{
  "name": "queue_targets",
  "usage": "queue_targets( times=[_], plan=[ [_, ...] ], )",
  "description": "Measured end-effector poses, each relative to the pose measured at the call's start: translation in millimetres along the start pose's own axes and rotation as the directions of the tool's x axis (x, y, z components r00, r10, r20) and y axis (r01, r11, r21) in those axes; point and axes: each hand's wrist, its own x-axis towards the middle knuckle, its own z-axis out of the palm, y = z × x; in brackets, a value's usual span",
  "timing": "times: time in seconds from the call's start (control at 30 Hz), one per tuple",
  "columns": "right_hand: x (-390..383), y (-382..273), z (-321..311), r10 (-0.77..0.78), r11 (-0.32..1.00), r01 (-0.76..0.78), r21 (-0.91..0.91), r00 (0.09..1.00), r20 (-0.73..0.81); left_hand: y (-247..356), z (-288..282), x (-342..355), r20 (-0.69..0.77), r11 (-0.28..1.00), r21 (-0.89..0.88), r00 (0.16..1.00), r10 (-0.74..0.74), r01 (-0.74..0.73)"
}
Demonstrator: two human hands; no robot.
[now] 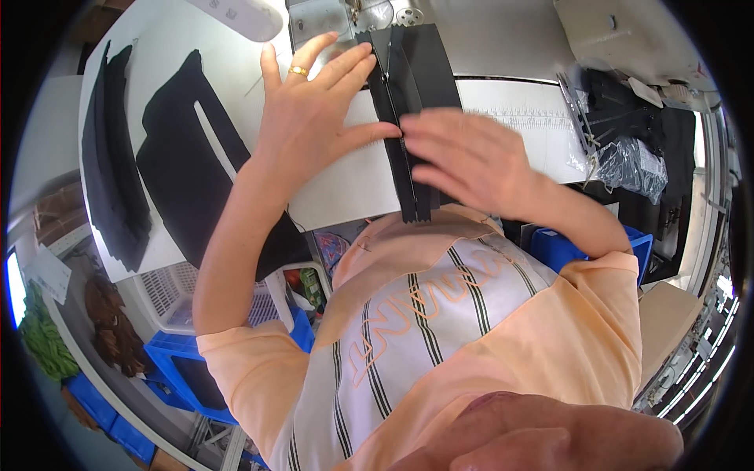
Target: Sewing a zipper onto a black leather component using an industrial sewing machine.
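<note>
A black fabric strip with a zipper [404,188] lies lengthwise at the centre of the white sewing table, over a darker black fabric piece [433,71]. My left hand [318,106] is spread open, fingertips at the strip's upper left edge and thumb touching the zipper lower down. My right hand [467,157], slightly blurred, lies over the strip's lower half, fingers stretched and slightly curved along the zipper. Part of the strip is hidden beneath it. A metal machine plate [510,43] sits beyond, beside a long printed scale [526,118].
Black cut pieces [169,141] and a stack [114,173] lie at the left. A white machine part [243,16] is above. Metal tools [573,118], dark fabric and a plastic bag [632,169] are at right. A white basket [169,294] and blue crates [184,369] stand below.
</note>
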Motion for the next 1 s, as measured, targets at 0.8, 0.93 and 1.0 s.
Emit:
queue_targets(
  times=[0.8, 0.93, 1.0],
  plan=[
    [19.0, 38.9, 7.1, 0.008, 0.979, 0.010, -0.204, 0.996, 0.090, 11.7, -4.3, -5.0, 0.098, 0.990, -0.057, 0.987, -0.126, 0.132],
    [20.0, 39.5, 6.6, 0.027, 0.984, -0.007, -0.177, 0.994, 0.107, 8.7, -2.8, -2.6, 0.086, 0.998, -0.036, 0.995, -0.043, 0.046],
    [19.5, 40.3, 6.0, 0.030, 0.984, -0.010, -0.178, 0.994, 0.108, 5.8, -2.2, 0.5, 0.105, 0.995, -0.071, 0.993, -0.055, 0.063]
  ],
)
